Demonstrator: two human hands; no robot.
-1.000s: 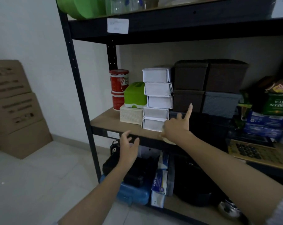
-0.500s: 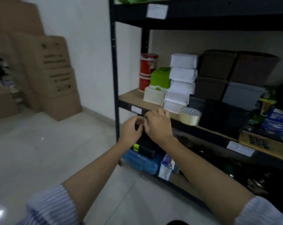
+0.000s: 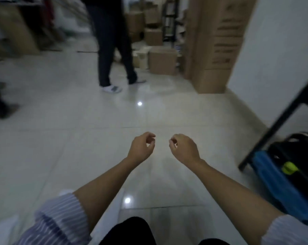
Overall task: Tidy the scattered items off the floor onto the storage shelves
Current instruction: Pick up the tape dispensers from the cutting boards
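Observation:
My left hand (image 3: 141,146) and my right hand (image 3: 184,147) hover side by side over the pale tiled floor (image 3: 79,138), a short gap between them. Both have the fingers loosely curled and hold nothing. The storage shelf shows only as its black corner post (image 3: 277,124) at the right edge. At its foot lie a blue case (image 3: 280,184) and a black case with a yellow-green latch (image 3: 291,161). No scattered item lies on the floor near my hands.
Another person's dark-trousered legs (image 3: 112,50) stand ahead on the floor, with a second foot (image 3: 3,110) at the far left. A tall stack of cardboard boxes (image 3: 215,46) rises beside the white wall, and smaller cartons (image 3: 162,61) sit behind.
The view has swung left and down from the shelves to the open floor. My hands left the shelf edge and moved apart. The tape roll stays on the shelf, out of view.

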